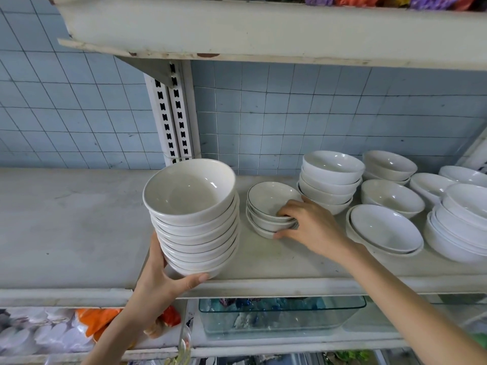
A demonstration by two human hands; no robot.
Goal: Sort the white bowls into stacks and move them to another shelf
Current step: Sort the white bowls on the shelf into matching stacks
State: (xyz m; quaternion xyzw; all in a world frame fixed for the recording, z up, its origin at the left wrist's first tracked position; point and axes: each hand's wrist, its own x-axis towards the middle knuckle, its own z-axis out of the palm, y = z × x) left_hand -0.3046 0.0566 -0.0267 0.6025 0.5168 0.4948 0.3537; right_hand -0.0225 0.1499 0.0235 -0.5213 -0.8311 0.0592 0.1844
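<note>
The shelf (79,227), a worn white board, runs across the middle of the frame in front of a pale blue tile wall (316,114). White bowls sit on its right half: glossy, plain, some single and some nested, with a neat stack (330,180) right of centre and a larger pile (463,222) at the right edge. At centre left stands the tall stack (193,219) of about eight bowls, the lower ones with a thin dark line at the rim, resting at the front edge of the shelf. The left hand (160,280) cups its base, fingers (158,248) up the left side and thumb spread wide along the bottom. Just to its right a short stack (268,206) of three dark-rimmed bowls sits on the shelf; the right hand (313,227) clamps its near side, fingertips (283,213) over the top rim and thumb at the bottom bowl
</note>
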